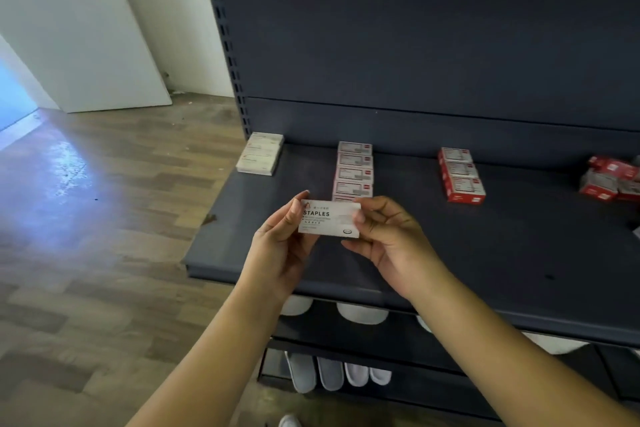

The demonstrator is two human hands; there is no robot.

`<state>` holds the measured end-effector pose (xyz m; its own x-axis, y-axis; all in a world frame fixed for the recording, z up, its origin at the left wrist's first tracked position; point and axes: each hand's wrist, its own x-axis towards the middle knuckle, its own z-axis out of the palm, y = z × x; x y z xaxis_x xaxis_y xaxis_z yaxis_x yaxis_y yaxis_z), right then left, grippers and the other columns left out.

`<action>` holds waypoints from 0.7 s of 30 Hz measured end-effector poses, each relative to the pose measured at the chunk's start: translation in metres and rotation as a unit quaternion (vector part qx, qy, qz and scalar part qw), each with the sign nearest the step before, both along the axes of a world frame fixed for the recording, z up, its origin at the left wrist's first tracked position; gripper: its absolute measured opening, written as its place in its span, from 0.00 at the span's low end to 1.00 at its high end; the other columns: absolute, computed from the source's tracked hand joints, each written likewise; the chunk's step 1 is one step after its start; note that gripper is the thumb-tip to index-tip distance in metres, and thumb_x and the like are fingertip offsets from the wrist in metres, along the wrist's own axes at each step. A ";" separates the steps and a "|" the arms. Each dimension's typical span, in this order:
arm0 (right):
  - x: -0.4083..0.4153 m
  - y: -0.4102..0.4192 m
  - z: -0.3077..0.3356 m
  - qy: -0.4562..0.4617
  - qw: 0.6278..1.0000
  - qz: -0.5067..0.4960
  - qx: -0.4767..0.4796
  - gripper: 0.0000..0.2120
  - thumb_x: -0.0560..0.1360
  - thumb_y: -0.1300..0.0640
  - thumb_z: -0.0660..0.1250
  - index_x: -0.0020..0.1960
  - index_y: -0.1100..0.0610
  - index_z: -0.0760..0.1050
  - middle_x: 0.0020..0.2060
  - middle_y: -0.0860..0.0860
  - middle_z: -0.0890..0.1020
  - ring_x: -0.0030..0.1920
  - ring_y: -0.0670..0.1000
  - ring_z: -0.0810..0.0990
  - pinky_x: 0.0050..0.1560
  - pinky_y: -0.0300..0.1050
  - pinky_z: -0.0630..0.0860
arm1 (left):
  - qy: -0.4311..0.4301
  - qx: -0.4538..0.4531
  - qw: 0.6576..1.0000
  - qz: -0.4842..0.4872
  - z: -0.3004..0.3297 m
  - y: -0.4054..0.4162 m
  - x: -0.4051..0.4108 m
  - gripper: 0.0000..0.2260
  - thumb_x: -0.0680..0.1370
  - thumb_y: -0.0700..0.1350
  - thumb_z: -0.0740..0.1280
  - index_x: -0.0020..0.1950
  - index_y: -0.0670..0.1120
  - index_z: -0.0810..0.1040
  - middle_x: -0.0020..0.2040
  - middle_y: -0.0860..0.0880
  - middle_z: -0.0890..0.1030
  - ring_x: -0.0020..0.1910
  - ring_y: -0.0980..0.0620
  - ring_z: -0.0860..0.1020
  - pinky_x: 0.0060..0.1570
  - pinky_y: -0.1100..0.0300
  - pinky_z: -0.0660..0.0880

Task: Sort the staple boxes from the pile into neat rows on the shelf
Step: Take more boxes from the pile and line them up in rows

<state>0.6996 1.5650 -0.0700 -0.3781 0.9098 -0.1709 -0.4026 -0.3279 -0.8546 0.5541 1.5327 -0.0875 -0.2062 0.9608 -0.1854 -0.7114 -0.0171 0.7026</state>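
Note:
A white staple box marked STAPLES is held above the dark shelf. My left hand pinches its left end and my right hand pinches its right end. Behind it runs a row of pale boxes with red corners, partly hidden at its near end by the held box. White boxes lie in a row at the far left. Red boxes form a row to the right. A loose pile of red boxes lies at the right edge.
The shelf's dark back panel rises behind the rows. Lower shelves hold white and grey slippers. A wooden floor and a white door are to the left.

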 end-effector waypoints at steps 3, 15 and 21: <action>-0.031 0.003 0.000 -0.025 1.000 0.016 -0.005 0.08 0.69 0.67 0.67 0.45 0.57 0.75 0.36 0.51 0.83 0.39 0.49 0.83 0.36 0.41 0.80 | 0.023 -0.018 1.000 0.011 -0.002 -0.004 -0.030 0.09 0.70 0.42 0.65 0.47 0.41 0.80 0.37 0.47 0.82 0.36 0.54 0.82 0.32 0.65 0.78; -0.103 0.020 -0.028 -0.085 0.992 -0.058 -0.068 0.03 0.73 0.67 0.67 0.44 0.62 0.75 0.39 0.57 0.80 0.39 0.52 0.81 0.41 0.44 0.81 | 0.811 0.234 0.532 0.064 -0.048 0.021 -0.112 0.21 0.69 0.57 0.66 0.53 0.43 0.81 0.52 0.42 0.80 0.52 0.46 0.71 0.46 0.50 0.77; -0.124 0.032 -0.034 -0.106 0.991 -0.044 -0.063 0.02 0.73 0.67 0.67 0.44 0.63 0.75 0.34 0.55 0.79 0.31 0.46 0.81 0.36 0.42 0.81 | 0.832 0.228 0.503 0.047 -0.043 0.034 -0.128 0.16 0.72 0.51 0.61 0.54 0.45 0.81 0.47 0.44 0.80 0.46 0.45 0.75 0.39 0.52 0.77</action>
